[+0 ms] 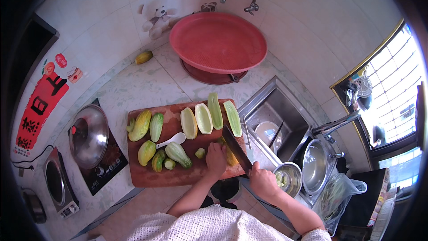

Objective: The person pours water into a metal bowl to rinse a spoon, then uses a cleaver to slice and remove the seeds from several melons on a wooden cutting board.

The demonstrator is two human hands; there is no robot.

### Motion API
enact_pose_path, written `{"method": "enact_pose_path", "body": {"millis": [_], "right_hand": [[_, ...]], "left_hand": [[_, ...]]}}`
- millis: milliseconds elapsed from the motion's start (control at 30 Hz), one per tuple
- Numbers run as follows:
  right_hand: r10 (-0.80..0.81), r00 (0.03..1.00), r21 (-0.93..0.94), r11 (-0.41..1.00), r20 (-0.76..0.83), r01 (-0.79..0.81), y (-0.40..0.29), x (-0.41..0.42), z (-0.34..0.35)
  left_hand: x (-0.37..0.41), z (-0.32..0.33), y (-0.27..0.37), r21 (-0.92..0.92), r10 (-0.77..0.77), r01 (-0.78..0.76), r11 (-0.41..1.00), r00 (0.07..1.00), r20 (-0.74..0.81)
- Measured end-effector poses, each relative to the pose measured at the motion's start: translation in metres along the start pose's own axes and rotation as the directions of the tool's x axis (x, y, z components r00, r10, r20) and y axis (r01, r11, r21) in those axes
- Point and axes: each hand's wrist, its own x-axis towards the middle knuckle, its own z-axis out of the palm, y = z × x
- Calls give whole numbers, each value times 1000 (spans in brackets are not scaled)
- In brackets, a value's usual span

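My right hand (262, 180) grips the handle of a dark-bladed kitchen knife (238, 150), which lies slantwise across a yellow cucumber (231, 157). The fingers of my left hand (215, 157) hold that cucumber on the blade's other side, partly covering it. Both are over a brown wooden cutting board (157, 179). Left of my left hand is a small cut cucumber end (200, 153). Hollowed cucumber halves (203, 118) stand in a row along the board's far side. Several whole cucumbers (140, 125) and a white spoon (172, 140) occupy the left part.
A steel bowl (294, 177) with pale scraps sits right of my right hand, near the sink (277, 90). Behind the board stands a large red plastic basket (219, 43). A lidded pan (89, 137) rests on an induction cooker (108, 170) at left. One cucumber (144, 57) lies by the wall.
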Motion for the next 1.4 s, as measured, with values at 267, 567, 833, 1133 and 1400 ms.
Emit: {"method": "enact_pose_path", "body": {"millis": [267, 567, 833, 1133, 1400], "right_hand": [[-25, 994, -87, 996, 110, 35, -9, 20, -9], [-11, 1000, 8, 1000, 0, 11, 20, 46, 88], [-81, 969, 156, 980, -232, 120, 33, 29, 86], [77, 802, 415, 882, -593, 223, 40, 1, 45], [31, 748, 376, 878, -663, 296, 28, -6, 39]], "left_hand": [[1, 0, -4, 48, 17, -17, 999, 1000, 12], [-9, 2, -3, -35, -53, 52, 998, 998, -46], [-6, -10, 12, -209, -324, 354, 911, 931, 167], [12, -13, -20, -445, -362, 436, 782, 899, 246], [129, -90, -95, -212, -226, 169, 963, 932, -283]]}}
